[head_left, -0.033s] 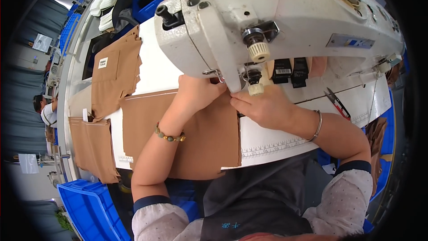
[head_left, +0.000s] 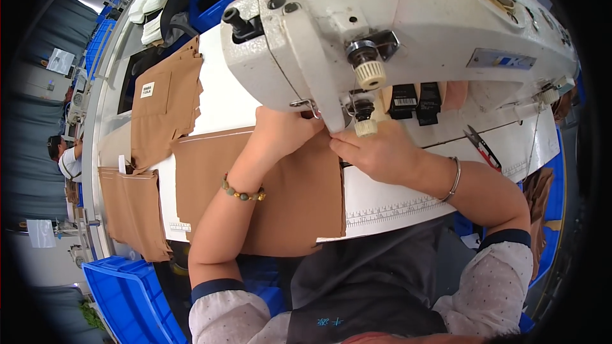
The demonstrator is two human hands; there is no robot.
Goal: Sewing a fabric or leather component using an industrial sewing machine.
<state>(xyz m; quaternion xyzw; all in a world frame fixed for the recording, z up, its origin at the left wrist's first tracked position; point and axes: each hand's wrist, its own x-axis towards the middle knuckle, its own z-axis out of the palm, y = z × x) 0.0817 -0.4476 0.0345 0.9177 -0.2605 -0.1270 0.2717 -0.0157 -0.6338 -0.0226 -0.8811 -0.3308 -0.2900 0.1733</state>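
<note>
A white industrial sewing machine [head_left: 408,22] fills the top of the view. A large brown fabric panel [head_left: 280,197] with pale stitching along its upper edge lies on the white bed. My left hand [head_left: 284,130] is closed on the panel's upper edge beside the presser foot, fingertips partly hidden by the machine head. My right hand [head_left: 376,150] pinches the panel's upper right corner just right of the foot, fingers curled. The needle area is hidden behind the head.
Brown pieces with a sewn pocket and label [head_left: 166,108] and another stack [head_left: 127,210] lie left. Black labels [head_left: 427,102] and red-handled snips [head_left: 484,153] sit right. Blue crates [head_left: 127,299] flank the table. A co-worker [head_left: 67,159] is at the far left.
</note>
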